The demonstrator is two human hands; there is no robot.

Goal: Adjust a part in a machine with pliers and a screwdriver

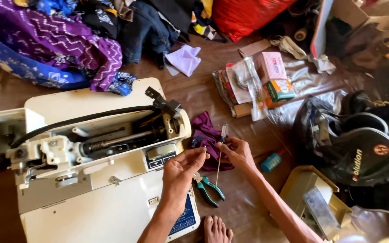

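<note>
- Pinching a tiny part, likely a small screw, between thumb and fingertips, the left hand is closed on it just beside the opened sewing machine, which lies on the floor with its mechanism exposed.
- Gripping a thin screwdriver with a clear handle and long slim shaft, the right hand holds it nearly upright, tip down, close to the left fingertips.
- To do this step well, I judge the two hands should stay close and steady so the small part meets the driver tip squarely; dropped here, it would be hard to find among the clutter.
- The machine's shell is smooth cream plastic; inside are a dull metal shaft, a spring and a black rubbery cable.
- Pliers with teal handles lie on the floor just below the hands.
- A soft, crumpled purple cloth sits behind the hands; a small blue bottle lies to the right.
- Cardboard boxes in pink and green rest on shiny plastic sheeting, well apart from the hands.
- The floor is glossy brown; heaps of patterned fabric lie beyond.
</note>
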